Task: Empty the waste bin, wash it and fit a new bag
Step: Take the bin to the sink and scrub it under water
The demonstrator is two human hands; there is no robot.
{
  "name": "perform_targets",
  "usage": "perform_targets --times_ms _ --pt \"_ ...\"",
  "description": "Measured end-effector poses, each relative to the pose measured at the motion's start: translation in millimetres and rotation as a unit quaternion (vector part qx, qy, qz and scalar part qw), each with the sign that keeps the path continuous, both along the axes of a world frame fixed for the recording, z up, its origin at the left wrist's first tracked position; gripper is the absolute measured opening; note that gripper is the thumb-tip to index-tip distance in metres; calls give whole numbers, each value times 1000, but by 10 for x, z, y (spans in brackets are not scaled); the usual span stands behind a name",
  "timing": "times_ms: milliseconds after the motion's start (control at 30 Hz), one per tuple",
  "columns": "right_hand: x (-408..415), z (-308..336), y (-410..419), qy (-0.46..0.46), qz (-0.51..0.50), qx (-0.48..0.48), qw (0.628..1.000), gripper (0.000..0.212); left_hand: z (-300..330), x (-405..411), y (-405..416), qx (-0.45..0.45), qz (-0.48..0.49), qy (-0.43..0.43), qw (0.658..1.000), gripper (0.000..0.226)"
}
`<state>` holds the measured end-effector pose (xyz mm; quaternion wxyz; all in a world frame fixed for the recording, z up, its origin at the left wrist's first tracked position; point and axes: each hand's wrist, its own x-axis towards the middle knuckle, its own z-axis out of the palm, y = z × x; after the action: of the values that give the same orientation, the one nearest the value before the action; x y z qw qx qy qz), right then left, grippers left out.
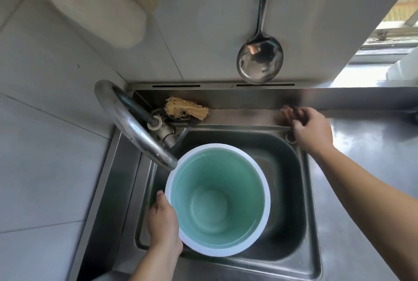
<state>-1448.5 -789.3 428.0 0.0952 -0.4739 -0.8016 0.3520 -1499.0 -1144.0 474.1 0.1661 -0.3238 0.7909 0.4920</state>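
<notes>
A round waste bin [217, 203], green inside with a white rim, stands upright and empty in the steel sink [300, 224], its mouth just under the spout of the curved tap [133, 126]. My left hand [162, 219] grips the bin's left rim from outside. My right hand [309, 129] hovers over the sink's back right corner by the ledge, fingers loosely spread, holding nothing that I can make out. No water runs from the tap.
A straw-coloured loofah scrubber [185, 109] lies on the back ledge beside the tap base. A steel ladle [260, 59] hangs on the tiled wall above. A steel counter [373, 156] runs to the right of the sink.
</notes>
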Motion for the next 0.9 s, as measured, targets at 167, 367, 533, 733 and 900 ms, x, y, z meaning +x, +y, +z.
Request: perform_targets --times_ms 167,367,533,733,900 --pt "97 624 -1070 325 -52 -293 898 26 17 12 25 1 -7 -14 1000 54" --pt "-125 411 -2282 274 -315 -605 678 16 46 51 63 0 -30 4 1000 50" --pt "-632 124 -2185 334 -518 -575 538 18 -11 106 33 -46 -80 41 995 47" --pt "-1027 66 -2216 303 -512 -599 536 48 -70 100 17 -70 -115 42 990 60" --pt "-1120 167 -2360 262 -466 -580 614 49 -112 25 -61 -61 -137 53 987 54"
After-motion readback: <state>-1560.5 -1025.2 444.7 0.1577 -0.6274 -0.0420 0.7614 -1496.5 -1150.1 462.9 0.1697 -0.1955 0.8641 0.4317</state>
